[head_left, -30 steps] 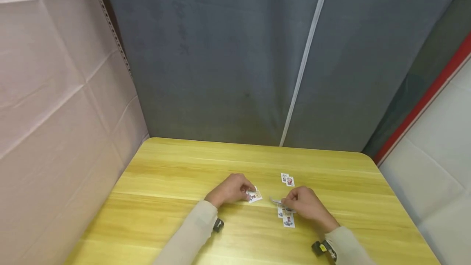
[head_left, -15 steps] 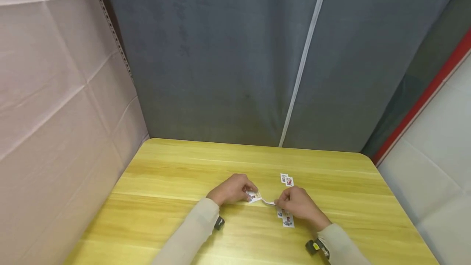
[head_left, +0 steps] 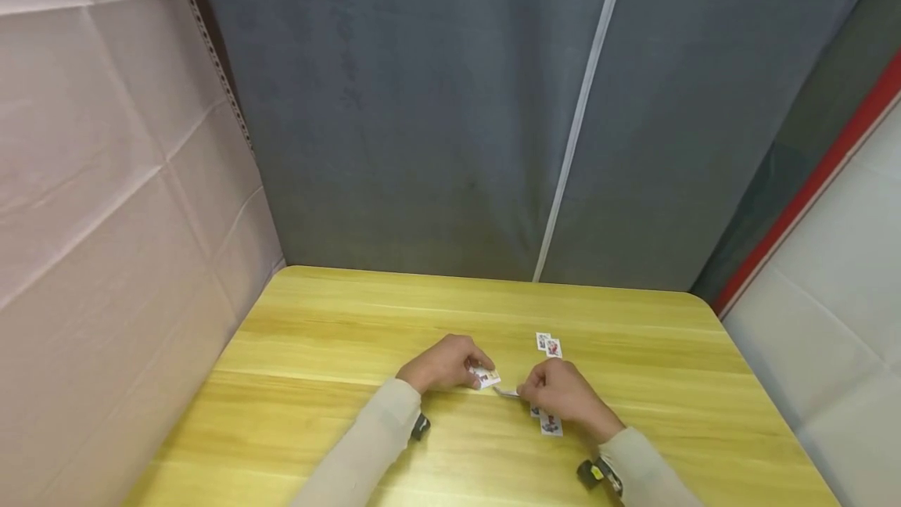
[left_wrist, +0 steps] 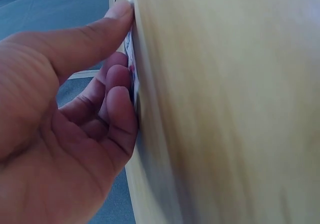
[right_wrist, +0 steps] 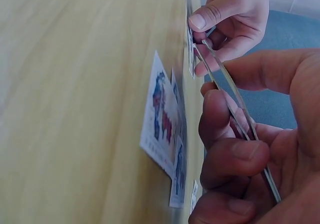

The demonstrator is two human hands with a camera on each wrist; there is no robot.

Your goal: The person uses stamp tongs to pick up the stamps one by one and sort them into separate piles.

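My left hand [head_left: 473,368] rests on the yellow wooden table [head_left: 324,343] and pinches a small stack of picture cards [head_left: 486,377] between thumb and curled fingers [left_wrist: 120,92]. My right hand [head_left: 526,393] grips a single card [head_left: 505,391] by its edge, and the card's free end nearly reaches the left hand's stack. The right wrist view shows this card [right_wrist: 235,109] edge-on, bowed, running from my fingers up toward the left hand [right_wrist: 227,19]. Overlapping face-up cards [head_left: 551,424] lie on the table under my right hand and show as cards [right_wrist: 162,114] in the right wrist view.
Two more small cards [head_left: 549,346] lie side by side just beyond my right hand. A grey curtain [head_left: 450,116] hangs behind the table's far edge, and a pale fabric wall [head_left: 105,178] stands at the left. Both wrists carry small black devices.
My right hand has carried its card leftward, from above the laid-out cards toward the left hand's stack. The left hand has stayed in place.
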